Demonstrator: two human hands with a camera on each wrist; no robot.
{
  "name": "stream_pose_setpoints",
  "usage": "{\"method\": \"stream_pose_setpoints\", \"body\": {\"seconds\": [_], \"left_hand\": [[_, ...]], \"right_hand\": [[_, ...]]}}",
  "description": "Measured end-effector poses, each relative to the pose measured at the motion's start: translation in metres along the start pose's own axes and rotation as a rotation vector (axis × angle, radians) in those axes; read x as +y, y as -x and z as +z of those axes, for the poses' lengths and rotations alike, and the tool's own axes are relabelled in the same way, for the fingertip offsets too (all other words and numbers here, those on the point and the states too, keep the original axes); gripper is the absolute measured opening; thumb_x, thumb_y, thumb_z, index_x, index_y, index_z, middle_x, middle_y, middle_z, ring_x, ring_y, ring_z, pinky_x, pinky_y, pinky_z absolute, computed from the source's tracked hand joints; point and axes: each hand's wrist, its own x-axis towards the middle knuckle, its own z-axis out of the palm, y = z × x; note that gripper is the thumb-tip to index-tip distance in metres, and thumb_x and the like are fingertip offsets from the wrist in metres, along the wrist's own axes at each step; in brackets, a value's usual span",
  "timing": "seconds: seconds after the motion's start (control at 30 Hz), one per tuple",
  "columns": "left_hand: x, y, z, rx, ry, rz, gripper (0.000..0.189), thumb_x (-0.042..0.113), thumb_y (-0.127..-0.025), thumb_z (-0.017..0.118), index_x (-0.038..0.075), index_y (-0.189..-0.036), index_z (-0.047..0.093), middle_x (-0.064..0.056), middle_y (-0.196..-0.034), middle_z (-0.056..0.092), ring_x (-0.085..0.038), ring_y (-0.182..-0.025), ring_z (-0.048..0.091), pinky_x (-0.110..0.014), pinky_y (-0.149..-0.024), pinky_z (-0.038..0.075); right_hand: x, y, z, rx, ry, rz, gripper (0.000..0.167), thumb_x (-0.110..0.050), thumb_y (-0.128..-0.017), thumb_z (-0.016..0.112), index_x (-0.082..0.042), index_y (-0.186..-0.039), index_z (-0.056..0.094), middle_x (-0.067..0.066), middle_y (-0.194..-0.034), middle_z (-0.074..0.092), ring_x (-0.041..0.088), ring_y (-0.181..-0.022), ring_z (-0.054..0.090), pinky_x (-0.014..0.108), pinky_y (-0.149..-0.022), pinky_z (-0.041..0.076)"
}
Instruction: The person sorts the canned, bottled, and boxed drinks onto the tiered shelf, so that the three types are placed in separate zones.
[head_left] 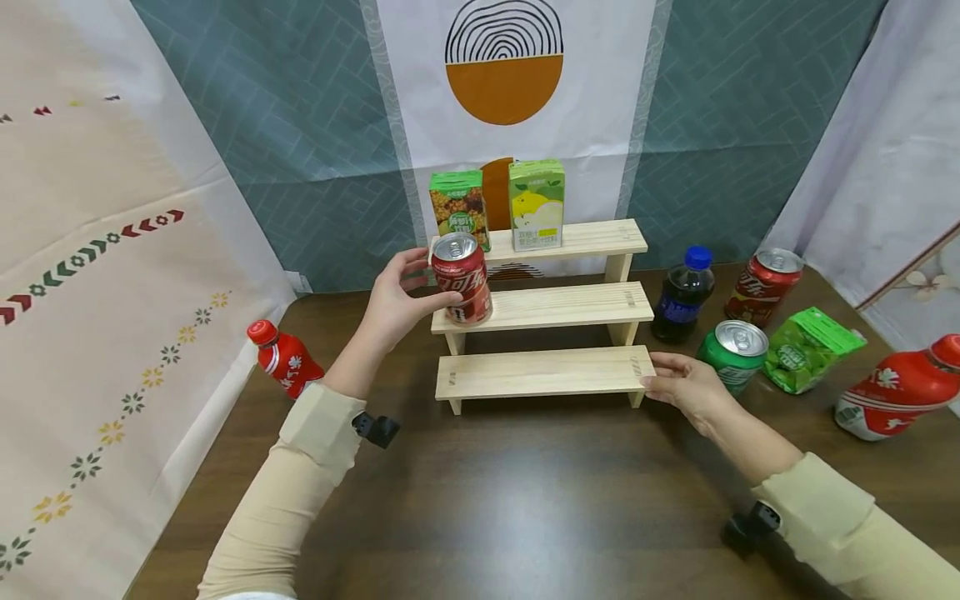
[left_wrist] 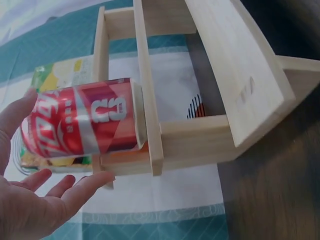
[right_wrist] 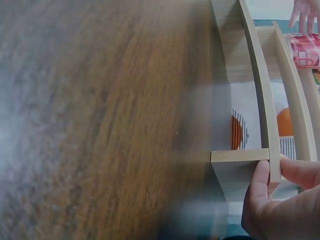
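Note:
A red cola can stands upright on the left end of the middle step of a three-step wooden display rack. My left hand is beside the can with fingers spread loosely; in the left wrist view the fingers are apart from it, and the thumb lies close to its upper part. My right hand pinches the right end of the lowest step between thumb and fingers, as the right wrist view shows. On the top step are two juice cartons, one green and brown, one green and yellow.
Right of the rack stand a dark blue-capped bottle, a red can, a green can, a green carton and a red bottle. Another red bottle is at the left, by my forearm. Cloth hangs behind the table.

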Motion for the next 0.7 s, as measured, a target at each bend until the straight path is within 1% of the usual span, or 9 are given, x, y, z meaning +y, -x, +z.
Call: {"method": "stream_pose_setpoints", "body": {"seconds": [0.17, 0.33, 0.53, 0.7], "left_hand": [[0.000, 0.010, -0.011, 0.021, -0.047, 0.007, 0.078, 0.025, -0.077, 0.080, 0.013, -0.142, 0.038, -0.014, -0.144, 0.040, -0.032, -0.130, 0.044, -0.051, -0.099, 0.045], [-0.002, 0.020, -0.026, 0.053, -0.108, 0.036, 0.075, 0.025, -0.078, 0.079, 0.012, -0.141, 0.039, -0.014, -0.144, 0.041, -0.031, -0.130, 0.045, -0.051, -0.101, 0.043], [-0.007, 0.033, -0.048, 0.112, -0.156, 0.069, 0.073, 0.026, -0.080, 0.077, 0.011, -0.141, 0.039, -0.012, -0.144, 0.041, -0.031, -0.130, 0.045, -0.052, -0.101, 0.043], [-0.005, 0.041, -0.068, 0.183, -0.177, 0.085, 0.070, 0.024, -0.082, 0.075, 0.009, -0.140, 0.040, -0.011, -0.143, 0.042, -0.031, -0.129, 0.045, -0.051, -0.101, 0.043]], "right_hand": [[-0.002, 0.002, -0.004, 0.007, 0.006, 0.007, 0.069, 0.000, -0.091, 0.059, 0.013, -0.145, 0.019, 0.025, -0.128, 0.045, -0.001, -0.080, 0.061, 0.020, -0.077, 0.056], [-0.002, 0.003, -0.004, 0.005, 0.005, 0.006, 0.070, 0.000, -0.091, 0.059, 0.013, -0.145, 0.018, 0.021, -0.124, 0.048, 0.000, -0.079, 0.061, 0.021, -0.075, 0.056], [0.000, 0.003, -0.002, 0.001, 0.011, 0.011, 0.070, -0.004, -0.091, 0.060, 0.012, -0.146, 0.018, 0.018, -0.119, 0.051, 0.000, -0.079, 0.061, 0.021, -0.074, 0.056], [0.000, 0.002, -0.001, -0.005, 0.004, 0.012, 0.070, -0.004, -0.092, 0.059, 0.011, -0.146, 0.017, 0.019, -0.121, 0.051, 0.001, -0.079, 0.061, 0.022, -0.075, 0.056]]}}
